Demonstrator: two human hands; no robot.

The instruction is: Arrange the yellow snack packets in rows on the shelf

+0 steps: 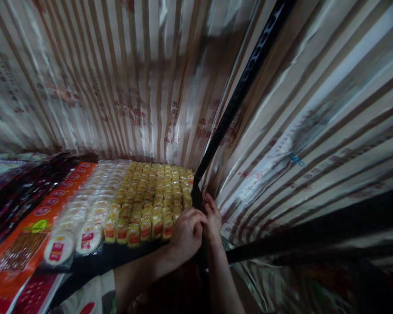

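Observation:
My left hand [187,231] is at the near right corner of the display, beside the black post [198,196]. Its fingers are bent and closed in front of the post, and whatever they hold is hidden. Close against it on the right, my right hand [212,221] reaches up along the post with its fingers stretched out and slightly apart. The two hands meet or nearly meet at the post. Rows of small yellow-wrapped packets [146,218] stand just left of my left hand. The hands are dim and a little blurred.
White round packaged cakes [59,248] and orange bags [36,226] lie further left, beside dark shiny packs [22,192]. Striped plastic sheeting [134,78] hangs behind and to the right. A blue tie [296,160] is on the right sheet. A dark bar [281,240] runs rightward.

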